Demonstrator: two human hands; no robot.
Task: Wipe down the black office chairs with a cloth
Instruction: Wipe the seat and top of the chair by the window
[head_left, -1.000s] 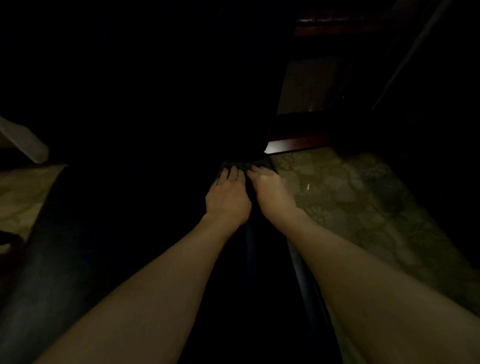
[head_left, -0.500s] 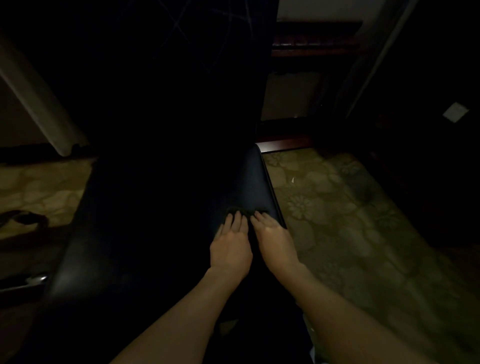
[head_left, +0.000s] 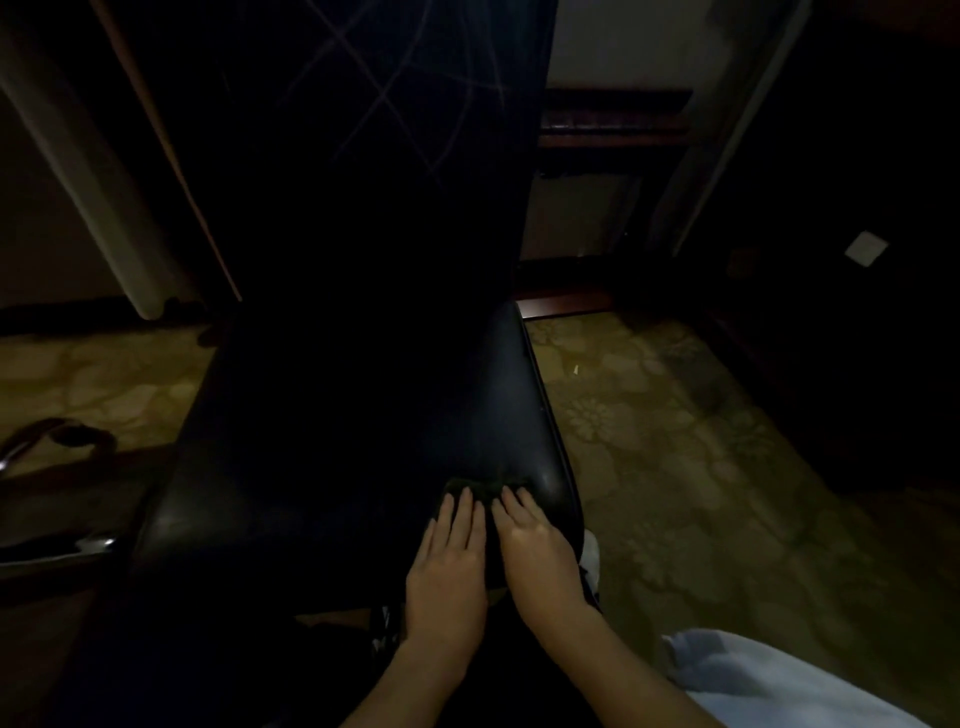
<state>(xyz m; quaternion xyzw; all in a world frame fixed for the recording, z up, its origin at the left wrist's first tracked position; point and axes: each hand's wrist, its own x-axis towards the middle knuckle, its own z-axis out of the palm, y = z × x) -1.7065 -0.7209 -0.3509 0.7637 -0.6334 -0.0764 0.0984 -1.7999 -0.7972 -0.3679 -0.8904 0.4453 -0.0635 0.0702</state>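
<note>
Dark cloth (head_left: 485, 487) lying flat on the black chair seat (head_left: 363, 441), lower centre of the frame, close to the seat's front right edge. Pressed there under both hands: left hand (head_left: 449, 577) and right hand (head_left: 540, 564) side by side, fingers straight and together, palms down, no grip curled round the fabric. Only a strip of cloth showing beyond the fingertips. Compared with a second ago, drawn from the back of the seat, where it met the backrest, forward toward the front edge: one full stroke along the right side, apparently near its end. Left part of the seat probably not yet covered, too dark to judge. Tall backrest (head_left: 374, 156) in the upper centre, faint streaks on it. Patterned carpet (head_left: 675, 467) to the right; pale sleeve (head_left: 779, 680) at lower right.
</note>
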